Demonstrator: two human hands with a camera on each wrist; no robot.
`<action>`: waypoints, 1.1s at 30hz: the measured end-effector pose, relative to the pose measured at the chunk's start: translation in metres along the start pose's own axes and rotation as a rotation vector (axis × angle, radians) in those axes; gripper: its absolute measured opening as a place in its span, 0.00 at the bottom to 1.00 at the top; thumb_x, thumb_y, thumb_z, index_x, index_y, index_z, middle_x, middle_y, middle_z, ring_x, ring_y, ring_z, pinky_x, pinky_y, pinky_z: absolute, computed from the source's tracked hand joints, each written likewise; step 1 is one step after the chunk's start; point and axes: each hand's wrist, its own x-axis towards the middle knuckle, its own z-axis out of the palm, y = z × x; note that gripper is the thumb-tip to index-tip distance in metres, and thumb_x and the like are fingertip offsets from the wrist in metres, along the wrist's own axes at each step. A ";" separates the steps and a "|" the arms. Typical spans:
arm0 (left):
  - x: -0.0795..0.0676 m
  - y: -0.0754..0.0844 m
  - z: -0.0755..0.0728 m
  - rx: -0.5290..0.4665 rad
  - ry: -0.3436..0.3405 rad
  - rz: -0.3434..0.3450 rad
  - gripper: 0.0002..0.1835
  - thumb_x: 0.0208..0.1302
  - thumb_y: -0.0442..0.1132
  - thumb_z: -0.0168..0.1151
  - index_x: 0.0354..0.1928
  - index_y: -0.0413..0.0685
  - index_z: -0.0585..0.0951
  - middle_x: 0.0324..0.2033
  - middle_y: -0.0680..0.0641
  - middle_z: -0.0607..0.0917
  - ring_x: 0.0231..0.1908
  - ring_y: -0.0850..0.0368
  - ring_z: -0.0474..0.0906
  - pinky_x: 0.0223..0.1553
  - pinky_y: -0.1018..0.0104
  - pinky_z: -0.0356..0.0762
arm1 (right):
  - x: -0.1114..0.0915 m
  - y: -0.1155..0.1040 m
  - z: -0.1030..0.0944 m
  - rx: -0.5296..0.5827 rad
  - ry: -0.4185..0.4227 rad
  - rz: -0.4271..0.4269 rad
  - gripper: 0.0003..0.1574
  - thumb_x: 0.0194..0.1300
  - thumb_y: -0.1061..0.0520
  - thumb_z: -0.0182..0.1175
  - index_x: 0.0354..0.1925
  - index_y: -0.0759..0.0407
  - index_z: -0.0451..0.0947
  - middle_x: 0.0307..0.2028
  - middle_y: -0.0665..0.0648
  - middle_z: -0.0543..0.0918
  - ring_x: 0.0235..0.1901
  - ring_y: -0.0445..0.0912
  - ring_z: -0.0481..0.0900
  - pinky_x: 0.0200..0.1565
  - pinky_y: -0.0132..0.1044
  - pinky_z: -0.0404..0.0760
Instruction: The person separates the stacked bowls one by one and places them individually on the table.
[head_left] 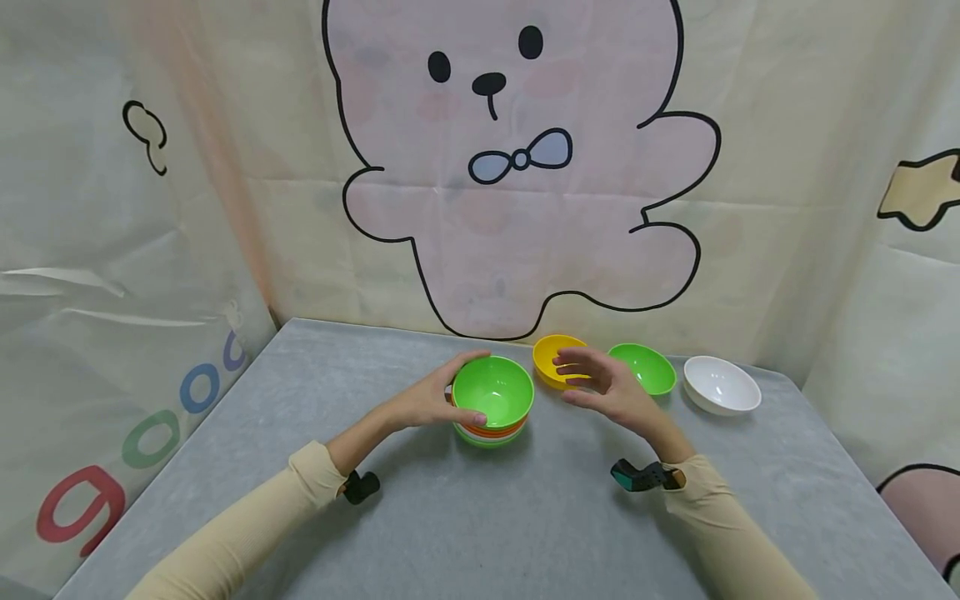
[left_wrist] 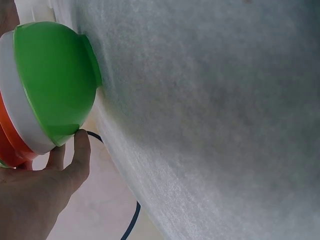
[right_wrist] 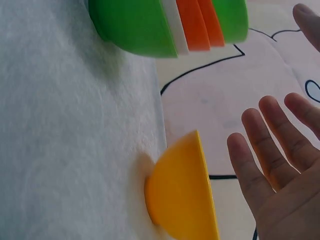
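A stack of bowls stands near the middle of the table, with a green bowl (head_left: 498, 387) on top. Below it show orange bowls (right_wrist: 192, 25), then a white bowl (left_wrist: 22, 97) and another green bowl (left_wrist: 60, 80) at the bottom. My left hand (head_left: 427, 402) holds the stack from its left side, thumb at the front and fingers round the back. My right hand (head_left: 611, 396) hovers to the right of the stack with its fingers spread and nothing in it. In the head view it partly covers a yellow bowl (head_left: 550, 357) behind it.
Towards the back of the grey table (head_left: 562, 525), a single green bowl (head_left: 643, 369) and a white bowl (head_left: 722, 386) stand to the right of the yellow one. A printed cloth backdrop (head_left: 510, 242) rises behind the table's far edge.
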 end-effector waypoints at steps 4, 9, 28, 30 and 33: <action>0.000 -0.001 -0.001 0.004 -0.011 0.011 0.54 0.56 0.41 0.78 0.80 0.55 0.56 0.68 0.47 0.67 0.65 0.49 0.66 0.56 0.55 0.76 | 0.004 0.000 0.008 0.017 -0.021 0.009 0.39 0.62 0.70 0.70 0.68 0.72 0.66 0.63 0.69 0.73 0.62 0.67 0.72 0.60 0.59 0.72; -0.003 -0.002 -0.002 0.023 -0.020 0.014 0.57 0.53 0.41 0.81 0.80 0.58 0.54 0.68 0.48 0.67 0.66 0.49 0.65 0.57 0.53 0.75 | 0.008 -0.001 0.017 0.032 -0.040 0.024 0.43 0.61 0.70 0.71 0.70 0.70 0.64 0.66 0.71 0.69 0.64 0.67 0.69 0.62 0.60 0.68; -0.005 -0.007 -0.003 -0.003 -0.035 0.041 0.55 0.53 0.42 0.81 0.78 0.60 0.56 0.67 0.52 0.67 0.64 0.49 0.66 0.55 0.52 0.76 | 0.032 0.005 0.052 0.039 -0.187 0.027 0.65 0.54 0.53 0.81 0.79 0.56 0.53 0.75 0.61 0.59 0.70 0.55 0.64 0.65 0.50 0.68; -0.005 -0.007 -0.002 -0.002 -0.037 0.049 0.54 0.54 0.41 0.80 0.78 0.59 0.56 0.67 0.50 0.67 0.64 0.48 0.67 0.56 0.51 0.76 | 0.035 0.005 0.055 0.028 -0.189 0.022 0.66 0.53 0.51 0.81 0.79 0.56 0.53 0.74 0.60 0.61 0.68 0.55 0.66 0.64 0.49 0.70; -0.005 -0.007 -0.002 0.001 -0.041 0.047 0.55 0.54 0.40 0.80 0.79 0.58 0.55 0.68 0.50 0.67 0.64 0.48 0.67 0.56 0.52 0.76 | 0.038 0.004 0.058 0.042 -0.200 0.019 0.66 0.53 0.51 0.81 0.78 0.58 0.53 0.71 0.60 0.64 0.66 0.54 0.68 0.62 0.49 0.72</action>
